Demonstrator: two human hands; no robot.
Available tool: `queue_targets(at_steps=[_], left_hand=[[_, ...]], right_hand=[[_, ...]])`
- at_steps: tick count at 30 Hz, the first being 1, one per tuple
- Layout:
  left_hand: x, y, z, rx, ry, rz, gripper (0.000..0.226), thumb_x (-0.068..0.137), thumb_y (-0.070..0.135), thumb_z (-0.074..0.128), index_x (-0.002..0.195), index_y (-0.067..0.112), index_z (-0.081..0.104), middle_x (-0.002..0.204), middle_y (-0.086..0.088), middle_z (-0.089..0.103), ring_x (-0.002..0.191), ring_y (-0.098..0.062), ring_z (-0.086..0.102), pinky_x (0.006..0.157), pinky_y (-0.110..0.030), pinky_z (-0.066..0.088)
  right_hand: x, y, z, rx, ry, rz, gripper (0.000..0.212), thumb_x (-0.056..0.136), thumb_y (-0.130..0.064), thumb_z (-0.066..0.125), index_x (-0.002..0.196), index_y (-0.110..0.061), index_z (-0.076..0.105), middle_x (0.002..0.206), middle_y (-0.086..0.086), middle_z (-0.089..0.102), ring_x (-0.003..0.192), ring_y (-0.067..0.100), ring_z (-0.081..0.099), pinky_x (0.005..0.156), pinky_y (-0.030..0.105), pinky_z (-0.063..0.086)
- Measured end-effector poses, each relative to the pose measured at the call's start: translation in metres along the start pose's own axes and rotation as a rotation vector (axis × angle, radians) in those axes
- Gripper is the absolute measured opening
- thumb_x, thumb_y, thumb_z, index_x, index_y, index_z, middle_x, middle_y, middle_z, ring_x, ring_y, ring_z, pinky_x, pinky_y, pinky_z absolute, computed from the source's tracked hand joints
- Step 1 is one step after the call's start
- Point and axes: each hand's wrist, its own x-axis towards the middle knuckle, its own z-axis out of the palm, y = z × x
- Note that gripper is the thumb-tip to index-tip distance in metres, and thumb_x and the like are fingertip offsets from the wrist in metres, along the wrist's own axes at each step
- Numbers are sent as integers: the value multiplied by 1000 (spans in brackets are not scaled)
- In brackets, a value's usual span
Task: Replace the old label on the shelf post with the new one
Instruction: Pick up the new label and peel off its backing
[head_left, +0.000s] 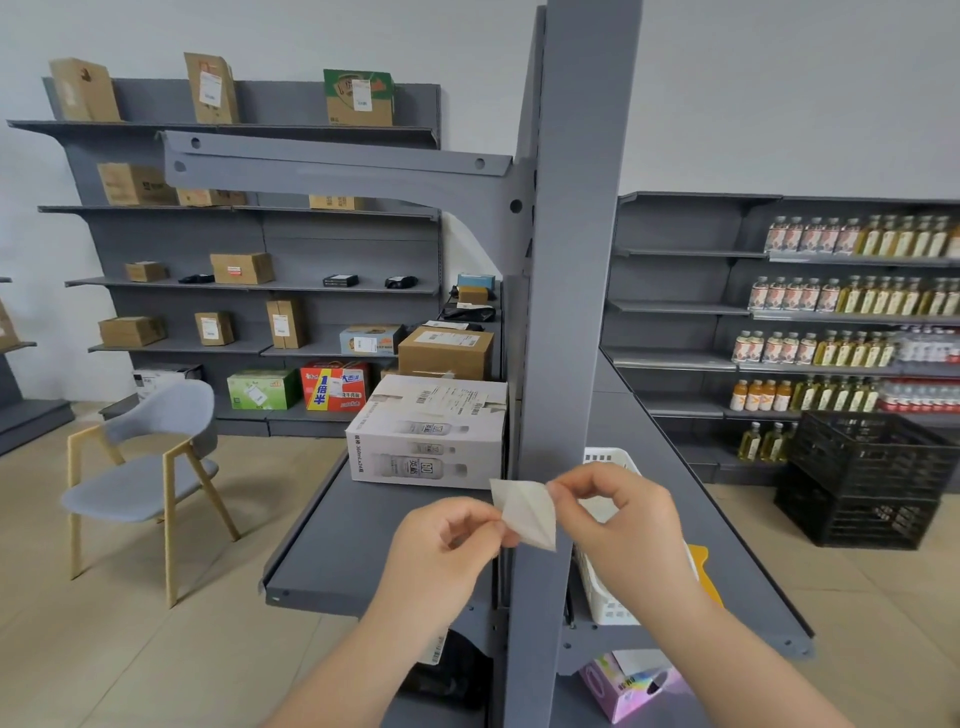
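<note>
Label (524, 512): a white, creased, roughly diamond-shaped slip, held in the air in front of the grey post (566, 312), at about the level of the shelf (332, 545) on the left of it. Whether it touches the post face cannot be told. No print shows on the side facing you; cannot tell if it is the old or the new one.

Your left hand (447, 540) pinches the slip's lower left edge between thumb and forefinger, the other fingers curled in. Your right hand (618, 514) pinches the upper right corner the same way, thumb and forefinger closed on the paper. Both hands sit close together, one on each side of the post, forearms coming up from the bottom of the view.

Post runs upright through the middle of the view, with a bracket arm (337, 166) reaching left near the top.

On the left shelf, behind your hands: a white carton (426, 436) printed with bottles, against the post; brown boxes behind it.

Right of the post, just behind your right hand: a white basket (608, 597) on the right-hand shelf. A pink tissue box (634, 686) sits lower down.

Farther off: a grey chair (150, 467) at left, black crates (862, 478) at right, bottles (852, 296) on the far right racks.
</note>
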Motion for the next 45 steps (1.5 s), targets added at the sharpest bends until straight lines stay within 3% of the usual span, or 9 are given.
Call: queue_targets(at_steps=[6, 12, 18, 25, 29, 33, 36, 42, 45], left_hand=[[1, -3, 7, -25, -14, -78, 23, 85, -1, 60, 74, 12, 75, 73, 1, 77, 61, 4, 65, 59, -5, 46], [2, -10, 12, 9, -29, -121, 23, 84, 0, 58, 71, 12, 74, 71, 2, 77, 58, 1, 64, 57, -6, 46], [5, -16, 12, 23, -24, -166, 25, 83, 1, 58, 68, 14, 74, 71, 2, 77, 58, -2, 65, 59, -13, 49], [4, -17, 32, -26, -92, -216, 22, 85, 2, 57, 72, 11, 72, 73, -3, 78, 60, -11, 68, 51, -17, 46], [4, -15, 65, -109, -174, -282, 18, 88, 6, 58, 79, 11, 72, 73, -6, 78, 62, -16, 70, 49, -25, 49], [16, -15, 105, -199, -229, -367, 15, 89, 4, 55, 86, 3, 70, 73, -14, 76, 59, -19, 68, 43, -25, 49], [25, -14, 134, -264, -248, -434, 12, 89, 5, 56, 87, 0, 66, 68, -14, 74, 57, -21, 67, 43, -26, 50], [39, -16, 167, -374, -166, -566, 16, 90, 6, 51, 89, 1, 66, 68, -11, 74, 58, -20, 71, 54, -32, 59], [43, -26, 172, -376, -140, -575, 17, 91, 7, 50, 92, 0, 65, 72, -14, 75, 62, -24, 73, 51, -31, 58]], right_hand=[[3, 17, -18, -19, 87, 54, 17, 80, -14, 69, 67, -25, 69, 79, -18, 68, 78, 6, 62, 67, 21, 48], [12, 23, -44, 6, 155, 75, 18, 81, -7, 68, 68, -19, 69, 77, -16, 69, 71, -1, 61, 61, 4, 43], [22, 32, -64, -53, 204, 91, 15, 83, -12, 67, 74, -23, 70, 71, -9, 70, 75, -2, 61, 63, 17, 45], [24, 37, -86, -45, 317, 101, 14, 84, -14, 66, 75, -23, 70, 77, -19, 68, 74, 4, 62, 62, 18, 46], [21, 44, -105, -54, 395, 115, 15, 84, -13, 67, 74, -25, 69, 68, -9, 69, 71, 3, 62, 59, 15, 47], [17, 53, -122, -80, 448, 124, 16, 84, -14, 67, 74, -25, 69, 71, -12, 70, 67, -4, 61, 57, 10, 48], [13, 61, -136, -105, 499, 141, 16, 85, -15, 66, 73, -25, 68, 70, -10, 69, 71, -1, 61, 61, 19, 47], [2, 75, -161, -139, 542, 195, 9, 86, -14, 65, 81, -21, 68, 77, -7, 68, 75, 5, 61, 62, 21, 45], [-1, 80, -171, -139, 566, 218, 8, 87, -15, 64, 82, -18, 69, 78, -5, 68, 77, 9, 62, 59, 21, 45]])
